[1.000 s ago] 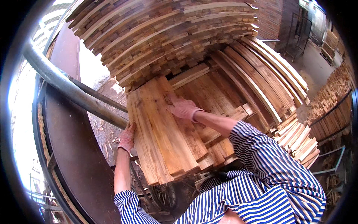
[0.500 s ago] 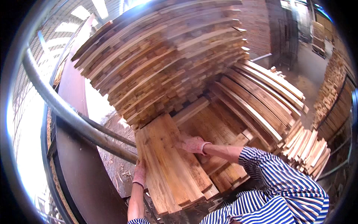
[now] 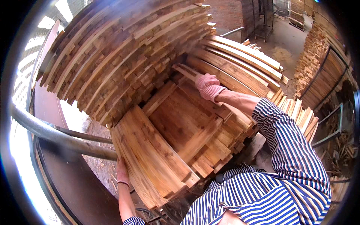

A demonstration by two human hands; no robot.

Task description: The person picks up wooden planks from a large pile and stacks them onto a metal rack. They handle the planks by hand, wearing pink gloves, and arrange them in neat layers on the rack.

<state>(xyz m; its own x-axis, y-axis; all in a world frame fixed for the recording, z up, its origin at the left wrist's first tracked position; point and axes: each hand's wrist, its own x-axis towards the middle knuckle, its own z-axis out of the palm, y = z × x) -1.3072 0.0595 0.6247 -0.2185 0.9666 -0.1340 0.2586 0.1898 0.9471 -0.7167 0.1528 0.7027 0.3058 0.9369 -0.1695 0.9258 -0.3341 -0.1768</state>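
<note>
Pink-gloved, the right hand (image 3: 207, 86) I watch pinches a board (image 3: 184, 71) at upper centre, while the left hand (image 3: 122, 173), lower left, touches planks (image 3: 148, 153), its grip unclear.

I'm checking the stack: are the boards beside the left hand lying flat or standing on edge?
Flat: the boards beside the left hand lie side by side, broad faces up.

At five o'clock I see a navy-and-white striped shirt (image 3: 258, 198); my right glove (image 3: 207, 84) is pink knit, ribbed at the cuff.
</note>
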